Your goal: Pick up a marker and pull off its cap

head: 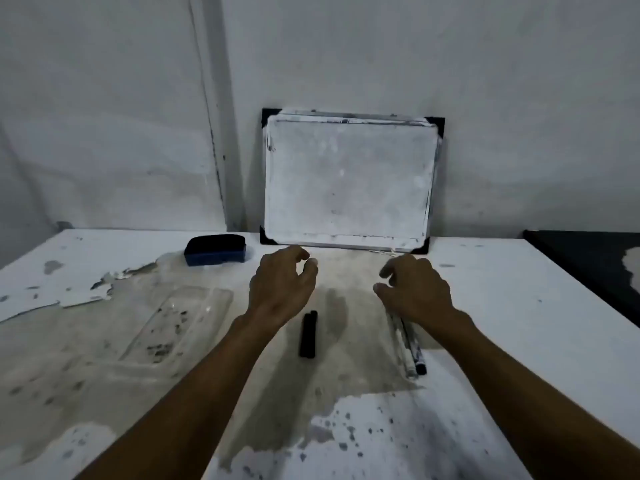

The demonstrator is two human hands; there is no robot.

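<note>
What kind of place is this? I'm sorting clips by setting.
Likely a bare workroom or makeshift writing corner: a small whiteboard leans against a plain wall, with a blue eraser and markers on a worn, peeling white table.

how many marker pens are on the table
2, maybe more: white-barrelled marker pens lie side by side under the right wrist, partly hidden. The two short black cylinders between the forearms look like caps.
</note>
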